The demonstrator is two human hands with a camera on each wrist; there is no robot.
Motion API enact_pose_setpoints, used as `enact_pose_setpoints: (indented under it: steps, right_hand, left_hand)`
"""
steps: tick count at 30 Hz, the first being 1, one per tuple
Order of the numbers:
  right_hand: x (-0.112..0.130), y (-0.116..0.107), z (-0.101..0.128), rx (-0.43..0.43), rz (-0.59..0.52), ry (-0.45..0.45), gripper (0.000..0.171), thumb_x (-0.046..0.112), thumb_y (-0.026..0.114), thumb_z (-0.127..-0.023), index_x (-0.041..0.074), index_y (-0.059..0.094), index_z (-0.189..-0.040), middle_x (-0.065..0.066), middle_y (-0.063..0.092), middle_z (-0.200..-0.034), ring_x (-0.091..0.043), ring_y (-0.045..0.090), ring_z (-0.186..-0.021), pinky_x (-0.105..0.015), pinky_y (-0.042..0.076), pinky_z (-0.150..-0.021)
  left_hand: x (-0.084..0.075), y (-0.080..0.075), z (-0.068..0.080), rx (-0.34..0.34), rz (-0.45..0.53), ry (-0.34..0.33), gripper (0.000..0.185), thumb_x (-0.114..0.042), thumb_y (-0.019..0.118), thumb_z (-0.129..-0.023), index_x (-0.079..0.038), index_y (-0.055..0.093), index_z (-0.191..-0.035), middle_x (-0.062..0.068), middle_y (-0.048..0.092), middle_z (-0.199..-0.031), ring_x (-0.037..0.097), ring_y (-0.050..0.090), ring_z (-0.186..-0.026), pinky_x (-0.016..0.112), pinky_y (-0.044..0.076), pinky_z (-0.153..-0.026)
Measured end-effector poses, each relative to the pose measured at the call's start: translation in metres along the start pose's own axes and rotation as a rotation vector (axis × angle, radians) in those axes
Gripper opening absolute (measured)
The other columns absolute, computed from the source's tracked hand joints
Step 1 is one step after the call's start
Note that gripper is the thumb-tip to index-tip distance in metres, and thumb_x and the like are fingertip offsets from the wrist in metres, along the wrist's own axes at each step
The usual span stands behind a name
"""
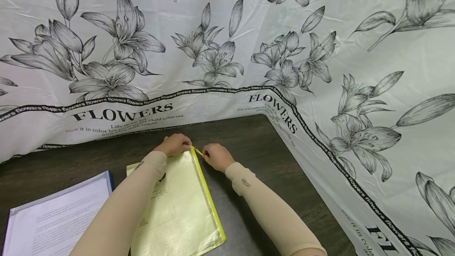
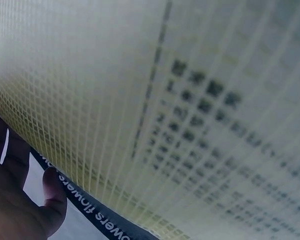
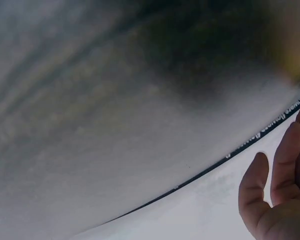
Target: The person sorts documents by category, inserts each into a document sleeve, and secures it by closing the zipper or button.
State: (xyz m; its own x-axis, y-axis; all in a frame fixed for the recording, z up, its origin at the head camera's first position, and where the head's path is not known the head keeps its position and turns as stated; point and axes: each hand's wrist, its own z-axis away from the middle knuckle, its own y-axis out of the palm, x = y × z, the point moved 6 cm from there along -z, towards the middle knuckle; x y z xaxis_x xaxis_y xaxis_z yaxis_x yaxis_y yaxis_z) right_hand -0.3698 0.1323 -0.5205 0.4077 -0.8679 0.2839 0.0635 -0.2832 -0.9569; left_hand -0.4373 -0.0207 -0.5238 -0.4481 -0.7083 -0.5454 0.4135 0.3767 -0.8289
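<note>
Your left hand (image 1: 176, 144) sits on the far top corner of the yellow mesh zip pouch (image 1: 177, 204), fingers curled over that corner and pinning it. Your right hand (image 1: 217, 156) is just beside it, fingers pinched on the yellow zipper pull (image 1: 197, 151) at that same corner.

The pouch lies flat on the dark table (image 1: 249, 137), lower centre of the head frame, with printed sheets inside. Its long axis runs from the corner under your hands down toward the bottom edge of the frame, along your left forearm. The zipper edge (image 1: 209, 192) is the pouch's right-hand side, so the track leads from the pull straight back toward you, between your 2 arms. The right hand is on the track side; the left is the anchor.

Room: bare table to the right of the zipper edge, up to the floral cloth (image 1: 320, 90) that rises behind and along the right. A clear folder with white papers (image 1: 60, 216) lies lower left, apart from the pouch.

The left wrist view shows only blurred mesh; the right wrist view shows only blurred table and fingertips.
</note>
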Motion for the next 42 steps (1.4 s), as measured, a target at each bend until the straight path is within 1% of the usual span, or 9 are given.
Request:
enact_pose_setpoints:
  steps: [3,7,13,18,21,26,32,35,42]
  right_hand:
    - [0.002,0.0,0.003,-0.009,0.063,0.003,0.008,0.022,0.069,-0.098,0.017,0.075,-0.099,0.005,0.069,-0.09,-0.007,0.059,-0.074,-0.027,0.05,-0.069]
    - [0.004,0.0,0.006,-0.017,0.154,-0.007,0.007,0.026,0.07,-0.098,0.021,0.075,-0.098,0.008,0.07,-0.089,-0.01,0.06,-0.079,-0.034,0.047,-0.072]
    - [0.005,0.003,0.011,-0.02,0.232,-0.029,0.006,0.027,0.07,-0.098,0.023,0.074,-0.097,0.009,0.07,-0.09,-0.012,0.062,-0.083,-0.035,0.047,-0.074]
    - [0.004,0.004,0.014,-0.032,0.23,-0.054,0.007,0.027,0.07,-0.098,0.022,0.074,-0.096,0.009,0.07,-0.09,-0.011,0.061,-0.082,-0.034,0.044,-0.072]
    - [0.003,0.004,0.016,-0.031,0.227,-0.062,0.006,0.026,0.069,-0.098,0.023,0.074,-0.096,0.009,0.07,-0.09,-0.01,0.06,-0.08,-0.032,0.042,-0.071]
    - [0.002,0.004,0.018,-0.017,0.256,-0.073,0.006,0.026,0.071,-0.097,0.023,0.075,-0.1,0.008,0.072,-0.094,-0.011,0.062,-0.082,-0.034,0.045,-0.074]
    - [0.002,0.004,0.02,-0.002,0.268,-0.073,0.007,0.026,0.071,-0.097,0.022,0.076,-0.102,0.007,0.072,-0.096,-0.012,0.064,-0.084,-0.037,0.048,-0.075]
    - [0.002,0.004,0.02,0.009,0.27,-0.063,0.009,0.027,0.071,-0.097,0.022,0.075,-0.103,0.007,0.072,-0.097,-0.012,0.064,-0.084,-0.036,0.047,-0.074]
    - [-0.002,0.009,0.02,0.021,0.264,-0.056,0.009,0.028,0.07,-0.098,0.023,0.075,-0.102,0.008,0.072,-0.097,-0.012,0.064,-0.085,-0.035,0.045,-0.073]
  left_hand:
    - [0.002,0.0,0.0,0.002,0.003,-0.007,0.014,-0.02,0.064,-0.101,-0.018,0.076,-0.096,-0.003,0.071,-0.093,0.016,0.055,-0.079,0.051,0.034,-0.083]
    - [0.003,0.001,0.001,0.011,0.011,-0.011,0.014,-0.02,0.063,-0.101,-0.018,0.076,-0.097,-0.003,0.071,-0.094,0.017,0.057,-0.081,0.054,0.034,-0.086]
    - [0.002,0.002,0.001,0.021,0.031,-0.024,0.017,-0.019,0.062,-0.102,-0.016,0.077,-0.095,-0.002,0.072,-0.092,0.017,0.059,-0.081,0.058,0.033,-0.091]
    - [-0.002,0.002,0.001,0.027,0.035,-0.024,0.02,-0.018,0.06,-0.103,-0.013,0.075,-0.089,0.001,0.069,-0.083,0.018,0.054,-0.075,0.058,0.031,-0.089]
    - [-0.002,0.002,0.001,0.037,0.04,-0.03,0.021,-0.017,0.06,-0.103,-0.012,0.074,-0.088,0.002,0.067,-0.082,0.018,0.053,-0.075,0.058,0.03,-0.089]
    - [0.0,0.002,-0.002,0.05,0.036,-0.035,0.019,-0.019,0.059,-0.104,-0.013,0.076,-0.097,0.002,0.071,-0.093,0.019,0.058,-0.081,0.062,0.032,-0.094]
    - [0.002,0.003,-0.003,0.054,0.034,-0.046,0.02,-0.019,0.057,-0.104,-0.013,0.076,-0.103,0.003,0.072,-0.102,0.02,0.061,-0.087,0.07,0.029,-0.101]
    - [0.002,0.003,-0.003,0.059,0.034,-0.051,0.02,-0.02,0.057,-0.105,-0.013,0.076,-0.104,0.003,0.071,-0.102,0.019,0.06,-0.085,0.068,0.03,-0.1]
    - [0.0,0.004,-0.004,0.069,0.032,-0.062,0.019,-0.02,0.057,-0.105,-0.014,0.076,-0.102,0.001,0.07,-0.099,0.018,0.056,-0.08,0.057,0.034,-0.091]
